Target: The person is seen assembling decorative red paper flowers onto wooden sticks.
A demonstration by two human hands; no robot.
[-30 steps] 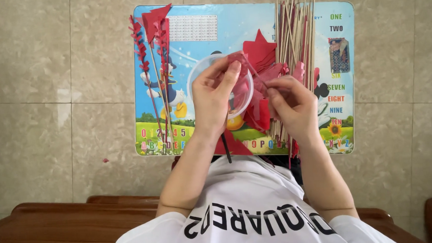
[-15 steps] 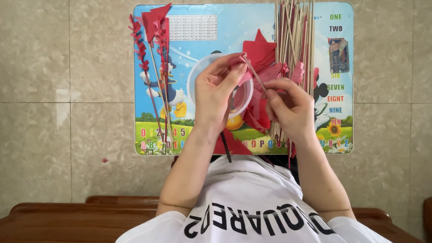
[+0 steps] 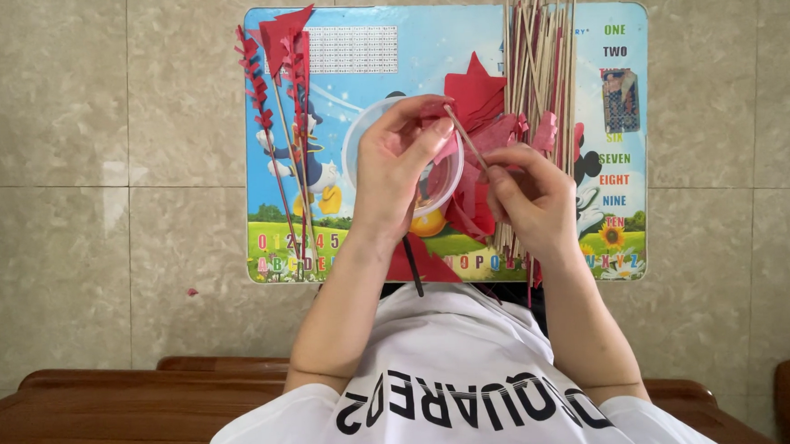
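A thin wooden stick (image 3: pixel 464 137) is pinched between both hands above a small counter (image 3: pixel 359 44) with a cartoon picture top: the left hand (image 3: pixel 397 172) grips its upper end by a scrap of red paper, the right hand (image 3: pixel 529 197) clamps the lower part. A clear plastic bowl (image 3: pixel 355 147) sits under the left hand. Red paper cut-outs (image 3: pixel 477 96) and a bundle of bare sticks (image 3: pixel 540 61) crowd the right side; finished red-trimmed sticks (image 3: pixel 286 120) lie left. Tiled floor (image 3: pixel 95 175) lies open around the edges. Since a second ago the hands have barely shifted.
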